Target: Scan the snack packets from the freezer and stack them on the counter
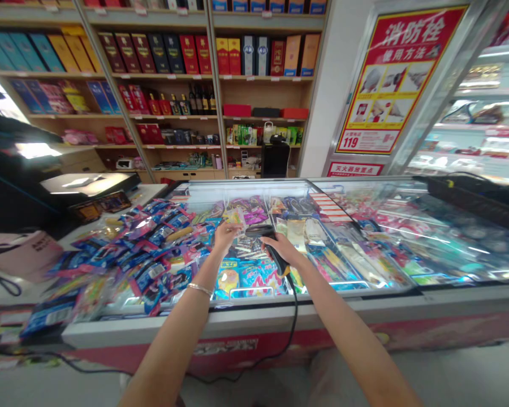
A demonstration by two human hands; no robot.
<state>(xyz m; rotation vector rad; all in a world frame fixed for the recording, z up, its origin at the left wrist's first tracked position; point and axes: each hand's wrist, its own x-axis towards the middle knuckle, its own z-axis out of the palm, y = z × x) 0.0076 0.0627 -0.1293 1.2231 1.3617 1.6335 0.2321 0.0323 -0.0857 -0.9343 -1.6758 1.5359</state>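
My left hand point(226, 235), with a bracelet on its wrist, pinches a small light-coloured packet point(236, 217) over the freezer. Wrapped round the handle of a black barcode scanner point(279, 257) is my right hand point(283, 249). The scanner's head points left toward the packet, a short gap away. Its black cable point(295, 316) hangs down over the freezer's front edge. Beneath both hands lie blue packs point(251, 277) inside the glass-topped freezer point(343, 302). To the left, a large heap of blue and pink packets point(148, 240) covers the freezer top.
A pink bag point(25, 254) stands at the left beside the heap. A dark bag point(470, 189) rests on the freezer at the right. Behind are shelves of boxes and bottles point(165, 73) and a red poster point(401, 79). The cable trails low toward the left.
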